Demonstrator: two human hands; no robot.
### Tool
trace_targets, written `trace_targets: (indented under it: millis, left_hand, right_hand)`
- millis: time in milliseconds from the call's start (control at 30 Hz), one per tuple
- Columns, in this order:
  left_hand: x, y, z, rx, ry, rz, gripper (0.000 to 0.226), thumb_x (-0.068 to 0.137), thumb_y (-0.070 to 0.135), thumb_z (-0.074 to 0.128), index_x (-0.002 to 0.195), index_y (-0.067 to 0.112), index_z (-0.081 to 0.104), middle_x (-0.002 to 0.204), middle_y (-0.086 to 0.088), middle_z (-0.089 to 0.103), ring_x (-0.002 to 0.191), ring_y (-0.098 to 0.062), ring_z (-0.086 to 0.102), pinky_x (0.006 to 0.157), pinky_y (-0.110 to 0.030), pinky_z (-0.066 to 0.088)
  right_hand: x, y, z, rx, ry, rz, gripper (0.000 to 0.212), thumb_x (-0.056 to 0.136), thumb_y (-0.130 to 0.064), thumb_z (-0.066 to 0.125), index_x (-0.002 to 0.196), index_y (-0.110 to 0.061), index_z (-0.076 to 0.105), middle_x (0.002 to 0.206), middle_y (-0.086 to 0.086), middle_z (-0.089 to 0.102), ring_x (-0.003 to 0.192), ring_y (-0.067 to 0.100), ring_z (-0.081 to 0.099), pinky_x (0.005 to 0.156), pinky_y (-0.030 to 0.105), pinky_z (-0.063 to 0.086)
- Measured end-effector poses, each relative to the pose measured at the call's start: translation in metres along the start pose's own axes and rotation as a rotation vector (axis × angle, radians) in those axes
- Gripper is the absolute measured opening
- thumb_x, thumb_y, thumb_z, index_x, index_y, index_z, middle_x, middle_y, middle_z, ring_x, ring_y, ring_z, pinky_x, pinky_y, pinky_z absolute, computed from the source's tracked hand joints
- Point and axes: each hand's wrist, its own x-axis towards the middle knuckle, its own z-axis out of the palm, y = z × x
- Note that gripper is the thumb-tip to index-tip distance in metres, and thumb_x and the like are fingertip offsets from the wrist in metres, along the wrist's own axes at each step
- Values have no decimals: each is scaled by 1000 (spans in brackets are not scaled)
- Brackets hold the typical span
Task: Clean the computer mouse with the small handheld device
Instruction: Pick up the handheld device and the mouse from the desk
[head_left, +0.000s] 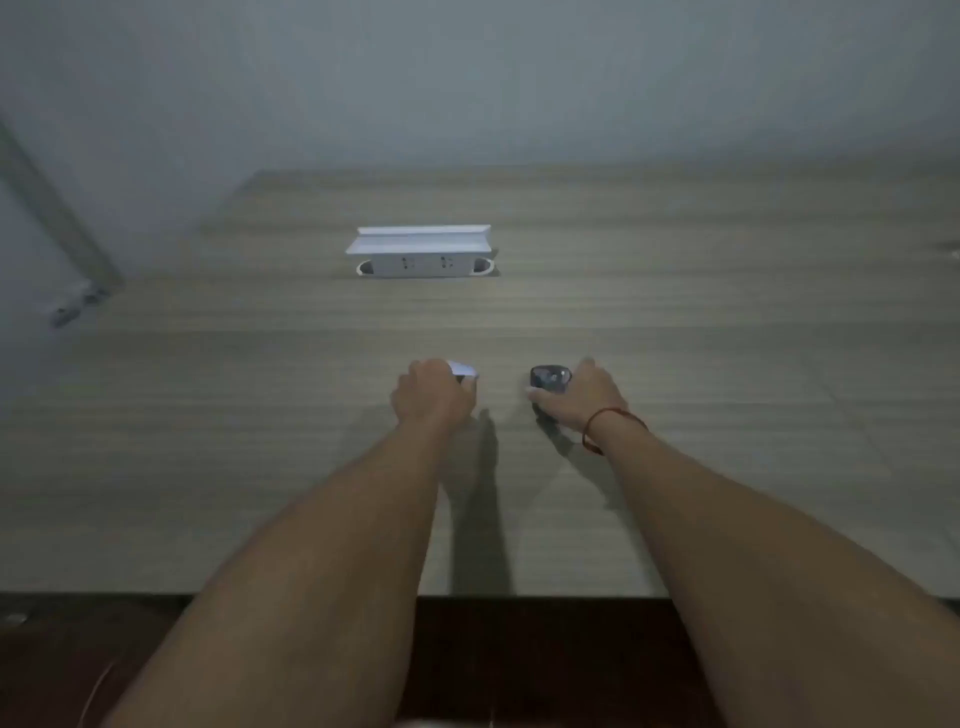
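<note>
Both arms reach out over a wood-grain desk (675, 312). My left hand (431, 397) is closed around a small white handheld device (462, 370); only its far end shows past my fingers. About a hand's width to the right, my right hand (582, 400) grips a dark computer mouse (549, 378) that rests on the desk, thumb on its near left side and fingers on its right. A red string bracelet (610, 423) circles my right wrist. The device and the mouse are apart.
A white pop-up socket box (421, 252) with its lid raised sits in the desk farther back, left of centre. A grey wall runs behind the desk. The desk's front edge crosses under my forearms, with dark floor below.
</note>
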Motion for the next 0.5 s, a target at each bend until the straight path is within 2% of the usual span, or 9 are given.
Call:
trace_targets:
  millis: [100, 233, 333, 500]
  left_hand:
    - [1, -18, 28, 15, -12, -32, 54, 88, 48, 55, 122, 6, 57, 129, -17, 56, 119, -36, 54, 93, -39, 47]
    - [8, -33, 54, -35, 78, -21, 58, 86, 51, 57, 121, 4, 55, 128, -18, 53, 120, -36, 52, 92, -41, 46]
    - [12, -36, 65, -81, 142, -24, 55, 88, 49, 55, 122, 6, 53, 130, -16, 52, 120, -35, 51, 91, -41, 45]
    - [-6, -45, 80, -120, 280, 1, 49, 88, 39, 56, 123, 5, 50, 130, -15, 53, 121, -34, 52, 93, -41, 44]
  right_hand:
    - [-2, 14, 30, 108, 77, 17, 97, 66, -59, 77, 137, -6, 36, 136, 16, 51, 123, 36, 52, 98, 42, 46]
    - [0, 26, 61, 116, 302, -30, 82, 67, -60, 74, 124, -10, 45, 123, 13, 59, 113, 33, 58, 90, 40, 47]
    - [7, 33, 77, 128, 448, -88, 65, 74, -53, 72, 117, -9, 51, 117, 13, 62, 109, 32, 59, 88, 37, 45]
    - [-2, 45, 93, 213, 498, -171, 55, 77, -46, 70, 113, -6, 58, 115, 14, 64, 108, 33, 58, 89, 36, 45]
